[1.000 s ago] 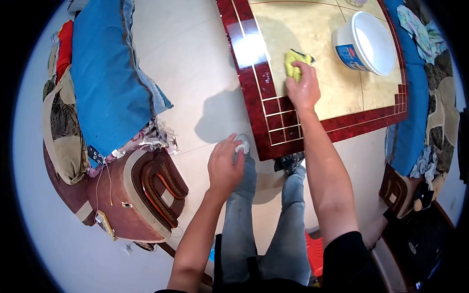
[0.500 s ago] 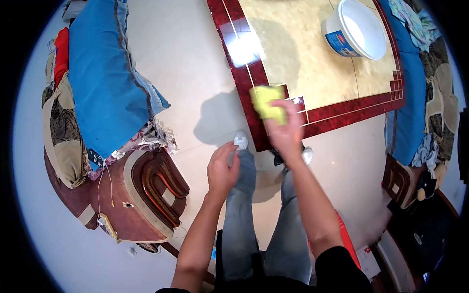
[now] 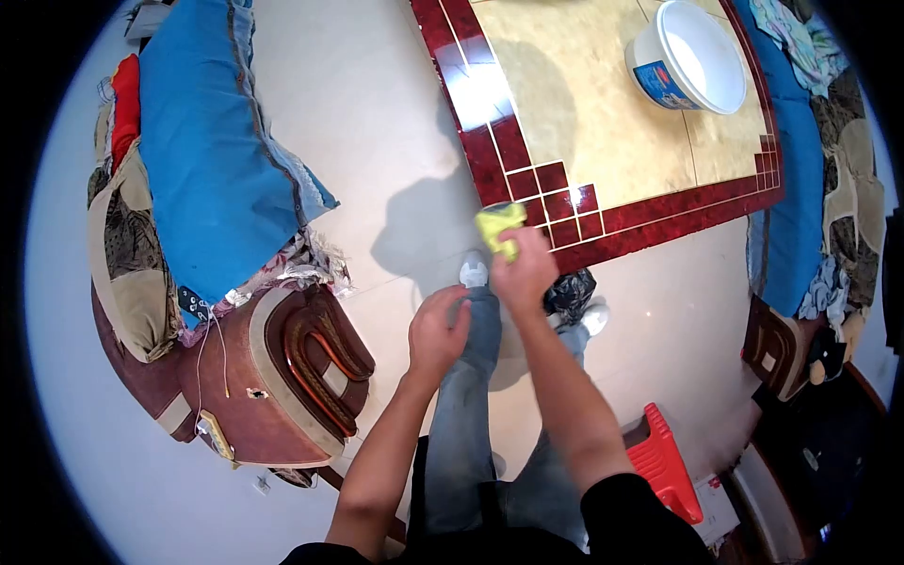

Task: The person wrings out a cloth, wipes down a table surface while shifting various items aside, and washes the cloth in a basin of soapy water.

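Note:
My right hand (image 3: 525, 275) grips a yellow cleaning cloth (image 3: 499, 224) at the near left corner of a tiled table (image 3: 621, 218) with a dark red border. The cloth is bunched, and a greyish patch shows at its upper edge. Whether it touches the tabletop or hangs just past the corner, I cannot tell. My left hand (image 3: 438, 331) hangs over my leg, holding nothing, with its thumb apart from the loosely bent fingers. Farther back on the table stands a white plastic bucket (image 3: 659, 71) with a blue label.
To the left is a brown sofa (image 3: 235, 377) with a blue cushion cover (image 3: 212, 141) and a remote (image 3: 193, 303). A black plastic bag (image 3: 570, 294) is below the table's edge. A red stool (image 3: 664, 466) stands at lower right. Another blue-covered seat (image 3: 791, 207) lies beyond the table.
My right hand has drawn the cloth toward me and slightly left, from the border to the table's corner. The black bag and red stool show more fully. My left hand has barely moved.

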`<state>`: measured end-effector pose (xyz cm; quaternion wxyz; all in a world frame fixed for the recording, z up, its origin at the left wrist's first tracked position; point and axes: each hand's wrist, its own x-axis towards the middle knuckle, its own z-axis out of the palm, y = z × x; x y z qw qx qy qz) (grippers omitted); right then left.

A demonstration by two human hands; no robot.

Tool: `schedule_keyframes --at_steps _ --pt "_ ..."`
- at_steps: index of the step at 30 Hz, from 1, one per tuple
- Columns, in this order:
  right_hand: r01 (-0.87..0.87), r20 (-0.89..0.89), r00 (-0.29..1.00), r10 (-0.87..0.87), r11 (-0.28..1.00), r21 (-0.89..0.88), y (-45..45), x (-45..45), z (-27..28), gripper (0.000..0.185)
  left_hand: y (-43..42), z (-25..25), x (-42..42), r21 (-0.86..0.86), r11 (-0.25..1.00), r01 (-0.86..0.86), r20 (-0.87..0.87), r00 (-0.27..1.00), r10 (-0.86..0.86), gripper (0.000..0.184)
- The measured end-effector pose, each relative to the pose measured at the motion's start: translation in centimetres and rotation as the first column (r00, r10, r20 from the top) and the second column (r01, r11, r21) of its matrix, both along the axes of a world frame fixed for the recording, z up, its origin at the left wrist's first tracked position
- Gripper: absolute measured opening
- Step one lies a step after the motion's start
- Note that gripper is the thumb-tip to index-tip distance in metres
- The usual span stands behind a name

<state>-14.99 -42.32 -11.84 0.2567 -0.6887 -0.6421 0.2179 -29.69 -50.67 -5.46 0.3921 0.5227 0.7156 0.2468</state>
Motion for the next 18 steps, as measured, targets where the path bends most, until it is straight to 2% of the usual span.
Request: schedule_keyframes --at_steps 2,4,6,8,10,11,12,14,16,17,18 --pt "-0.121 -0.106 0.988 0.115 0.992 -0.043 -2.6 -3.3 -0.5 0.025 -0.3 0.9 -0.6 0.001 1.0 -0.005 -0.034 0.999 0.005 0.018" --pt "-0.234 -0.439 0.893 0.093 0.932 -0.277 -5.4 -5.4 -0.3 0.028 -1.0 2.1 -1.1 0.023 0.999 -0.048 -0.035 0.998 0.049 0.018" --pt "-0.356 -0.49 0.842 0.223 0.914 -0.195 -8.5 -5.7 0.7 0.027 -1.8 3.1 -1.6 0.082 0.987 -0.14 -0.005 0.99 0.141 0.017" --pt "-0.365 -0.522 0.827 0.211 0.907 -0.212 -10.9 -5.9 2.7 0.023 -2.6 4.8 -1.7 0.103 0.987 -0.127 -0.041 0.99 0.132 0.017" --pt "-0.294 -0.531 0.84 0.114 0.917 -0.269 -12.8 -4.3 6.0 0.024 -4.0 6.5 -1.0 0.103 0.984 -0.148 -0.056 0.986 0.154 0.017" --pt "-0.274 -0.57 0.816 0.096 0.933 -0.234 -13.2 -2.7 7.9 0.027 -4.7 6.9 -0.5 0.121 0.986 -0.115 -0.058 0.991 0.123 0.019" --pt "-0.244 -0.609 0.79 0.074 0.949 -0.201 -13.8 -0.6 10.0 0.031 -5.2 7.8 0.0 0.065 0.996 -0.069 -0.031 0.997 0.071 0.029" --pt "-0.157 -0.716 0.692 -0.095 0.948 -0.278 -15.3 4.1 14.0 0.039 -6.0 10.4 2.8 0.076 0.997 -0.006 -0.101 0.995 0.013 0.045" --pt "-0.116 -0.805 0.575 -0.149 0.958 -0.261 -15.9 9.3 18.3 0.043 -6.3 13.1 6.3 0.028 0.999 0.027 0.024 0.999 -0.027 0.058" --pt "-0.099 -0.833 0.512 -0.209 0.949 -0.299 -16.2 11.8 20.9 0.048 -6.4 15.2 8.1 0.001 0.998 0.061 0.273 0.96 -0.059 0.062" --pt "-0.084 -0.854 0.445 -0.271 0.936 -0.341 -16.9 14.0 23.2 0.053 -5.9 19.9 9.9 -0.13 0.984 0.119 0.435 0.899 -0.051 0.064"
